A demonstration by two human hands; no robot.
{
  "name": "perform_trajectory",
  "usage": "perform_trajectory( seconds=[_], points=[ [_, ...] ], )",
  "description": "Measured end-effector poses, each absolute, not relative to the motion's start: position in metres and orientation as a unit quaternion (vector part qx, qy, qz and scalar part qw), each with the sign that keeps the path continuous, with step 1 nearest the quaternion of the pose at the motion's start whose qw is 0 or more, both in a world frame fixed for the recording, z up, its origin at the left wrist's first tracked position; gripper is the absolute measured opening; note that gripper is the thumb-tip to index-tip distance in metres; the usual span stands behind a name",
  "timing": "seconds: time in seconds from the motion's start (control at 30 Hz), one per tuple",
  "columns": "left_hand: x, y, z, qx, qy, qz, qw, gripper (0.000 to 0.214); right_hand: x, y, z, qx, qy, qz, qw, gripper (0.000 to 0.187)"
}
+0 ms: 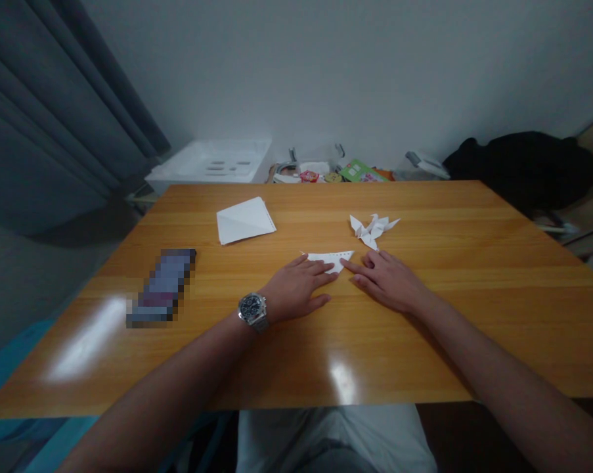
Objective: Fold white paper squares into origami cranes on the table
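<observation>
- Where the wooden surface [473, 295] ends nearest the camera, both bare forearms reach over its edge and converge on one small piece of work at the centre.
- The left hand [296, 289], with a steel wristwatch [253, 310] above it, lies palm down with the fingers spread wide. It grips nothing, and its fingertips rest on the near left part of a small folded white paper [333, 258], apparently to pin it flat.
- The right hand [387, 279] is also empty. Its index finger stretches out to touch the paper's right-hand point while the other fingers curl loosely on the wood, which looks like pressing down a crease.
- Level with the hands and well to the left lies a flat dark object [161, 287], blurred out, clear of the work.
- Just beyond the right hand sits a white paper crane [372, 228], apart from the piece under the fingers.
- Farther left, a larger creased sheet [244, 220] lies flat, seemingly set aside within reach.
- Past the far edge are a white box [212, 161], some coloured packets [345, 172] and a black bundle [517, 164], all against the wall.
</observation>
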State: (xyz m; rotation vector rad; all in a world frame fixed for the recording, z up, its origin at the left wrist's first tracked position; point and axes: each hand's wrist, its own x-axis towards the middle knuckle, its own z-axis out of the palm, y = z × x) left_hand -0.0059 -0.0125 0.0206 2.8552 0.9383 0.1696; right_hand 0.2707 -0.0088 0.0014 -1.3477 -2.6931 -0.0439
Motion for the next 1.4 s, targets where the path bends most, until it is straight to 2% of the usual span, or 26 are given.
perform_trajectory(
  seconds=[0.6,0.73,0.83,1.03,1.4],
  points=[
    [-0.005,-0.013,0.021,0.945,0.315,0.053,0.063,0.052,0.272,-0.004,0.000,-0.551,-0.830,-0.052,0.075,0.056],
    [-0.005,-0.013,0.021,0.946,0.315,0.051,0.063,0.052,0.274,-0.006,0.001,-0.537,-0.836,-0.035,0.111,0.055],
    [-0.005,-0.013,0.021,0.946,0.315,0.048,0.062,0.052,0.273,-0.009,0.002,-0.475,-0.870,-0.010,0.136,0.053],
    [-0.006,-0.014,0.019,0.947,0.311,0.055,0.056,0.053,0.270,-0.014,-0.005,-0.354,-0.928,0.052,0.104,0.059],
    [-0.008,-0.012,0.017,0.947,0.311,0.052,0.058,0.052,0.273,-0.011,-0.010,-0.435,-0.895,0.056,0.080,0.056]
  ],
)
